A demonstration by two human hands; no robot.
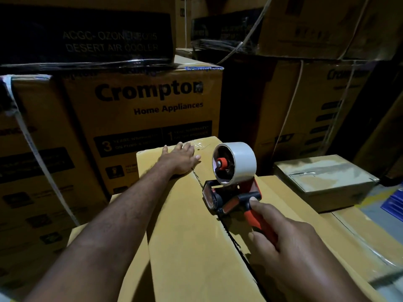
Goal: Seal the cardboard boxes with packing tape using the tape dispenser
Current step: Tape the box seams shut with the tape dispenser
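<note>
Stacked up at the back is a big Crompton Home Appliances carton [152, 110], with a black-wrapped Desert Air Cooler box [87, 40] sitting on top. A white strap [28, 144] runs down the neighbouring carton [39, 175] on the left. A blue thing [392, 205] pokes in at the right edge, too cropped to tell.

Two hands [181, 159] [305, 264], one tape dispenser [233, 199], one tape roll [237, 162] (boxes [185, 225]: at least eight).

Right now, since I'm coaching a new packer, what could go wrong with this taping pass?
1. The seam gapes between the flaps near the right hand. The left hand presses only the far end of the cardboard box, so tape might bridge an open gap.
2. The tape dispenser, gripped one-handed, could drift off the slanting seam.
</note>
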